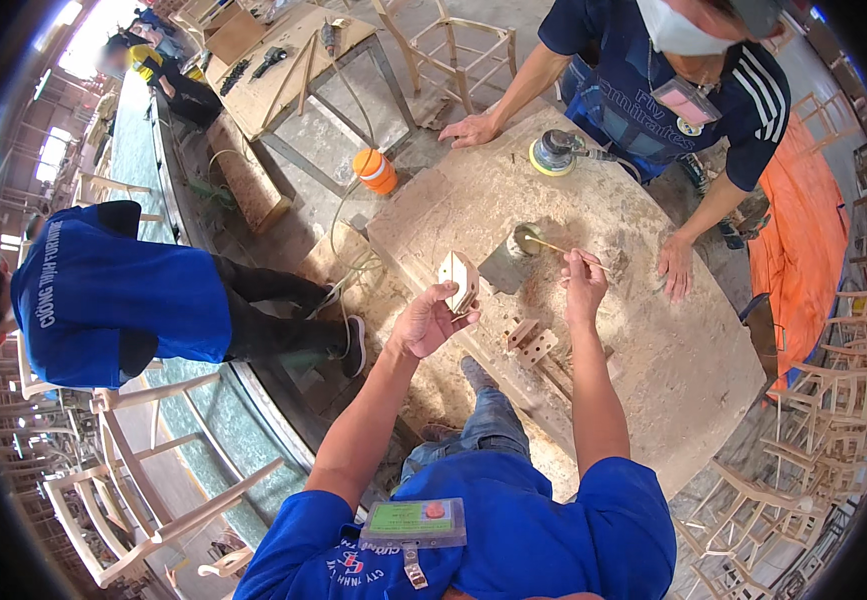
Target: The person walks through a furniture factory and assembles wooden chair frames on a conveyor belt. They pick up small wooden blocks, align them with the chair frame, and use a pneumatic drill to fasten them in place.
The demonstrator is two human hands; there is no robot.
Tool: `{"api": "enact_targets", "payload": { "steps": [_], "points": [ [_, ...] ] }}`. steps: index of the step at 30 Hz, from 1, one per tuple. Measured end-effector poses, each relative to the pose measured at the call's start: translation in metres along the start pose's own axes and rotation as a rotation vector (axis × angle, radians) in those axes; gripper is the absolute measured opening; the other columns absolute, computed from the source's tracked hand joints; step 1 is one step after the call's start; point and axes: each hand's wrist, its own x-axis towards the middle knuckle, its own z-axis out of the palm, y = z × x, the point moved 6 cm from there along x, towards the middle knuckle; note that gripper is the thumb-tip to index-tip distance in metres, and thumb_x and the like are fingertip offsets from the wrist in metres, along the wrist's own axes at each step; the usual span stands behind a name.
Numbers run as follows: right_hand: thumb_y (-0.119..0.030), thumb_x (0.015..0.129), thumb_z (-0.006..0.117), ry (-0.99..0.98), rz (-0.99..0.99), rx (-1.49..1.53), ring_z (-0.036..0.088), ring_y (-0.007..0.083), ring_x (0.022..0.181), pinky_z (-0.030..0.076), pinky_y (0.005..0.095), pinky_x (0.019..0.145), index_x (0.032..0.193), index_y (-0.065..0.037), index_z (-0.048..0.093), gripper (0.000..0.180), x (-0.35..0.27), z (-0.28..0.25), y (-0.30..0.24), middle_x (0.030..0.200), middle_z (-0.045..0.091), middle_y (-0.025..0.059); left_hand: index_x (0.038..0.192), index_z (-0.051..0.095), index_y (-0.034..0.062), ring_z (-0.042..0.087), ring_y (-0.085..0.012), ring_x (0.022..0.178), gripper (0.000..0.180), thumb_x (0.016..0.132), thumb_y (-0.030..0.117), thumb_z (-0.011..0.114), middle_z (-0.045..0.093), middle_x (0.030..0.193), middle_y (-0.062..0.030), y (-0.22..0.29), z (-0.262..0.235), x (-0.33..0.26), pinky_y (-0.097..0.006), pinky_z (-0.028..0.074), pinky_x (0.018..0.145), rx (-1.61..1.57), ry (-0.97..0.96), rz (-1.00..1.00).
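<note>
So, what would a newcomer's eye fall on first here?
Probably the orange tarp at the right, vivid beside the dusty table. Then, near the centre, the person's left hand holds pale wood while the right hand holds a thin stick, its tip at a can.

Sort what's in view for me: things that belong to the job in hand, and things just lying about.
Seemingly part of the job:
- pale wooden part, in the left hand
- thin stick, in the right hand
- small pot at the stick's tip
- probably the holed wooden blocks

Apparently just lying about:
- sander
- orange-and-white container
- orange sheet
</note>
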Motion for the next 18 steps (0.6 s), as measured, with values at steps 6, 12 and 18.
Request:
{"api": "enact_targets", "payload": {
  "steps": [6, 12, 18],
  "points": [
    [-0.030, 0.097, 0.074, 0.115, 0.444, 0.416, 0.060, 0.0071, 0.066, 0.046, 0.0205, 0.053, 0.103, -0.011, 0.064, 0.023, 0.004, -0.017, 0.044, 0.090, 0.071, 0.0024, 0.130, 0.057, 0.0094, 0.065, -0.0258, 0.103, 0.046, 0.090, 0.026, 0.071, 0.066, 0.113, -0.0086, -0.001, 0.011, 0.011, -0.047, 0.052, 0.098, -0.012, -0.013, 0.000],
    [-0.023, 0.099, 0.069, -0.033, 0.695, 0.751, 0.065, 0.0100, 0.070, 0.050, 0.0237, 0.058, 0.105, -0.014, 0.065, 0.012, 0.010, -0.015, 0.075, 0.095, 0.074, 0.0023, 0.129, 0.058, 0.0083, 0.067, -0.0267, 0.100, 0.048, 0.088, 0.028, 0.073, 0.067, 0.109, -0.0105, -0.002, 0.017, 0.019, -0.047, 0.053, 0.098, -0.027, -0.032, -0.013],
    [-0.015, 0.101, 0.065, -0.241, 0.640, 0.884, 0.069, 0.0123, 0.079, 0.053, 0.0272, 0.064, 0.114, -0.014, 0.068, 0.013, 0.001, -0.003, 0.050, 0.107, 0.074, 0.0045, 0.127, 0.060, 0.0068, 0.068, -0.0268, 0.100, 0.047, 0.087, 0.028, 0.072, 0.069, 0.109, -0.0108, 0.001, 0.022, 0.023, -0.047, 0.053, 0.099, -0.060, -0.040, -0.011]
  ]
}}
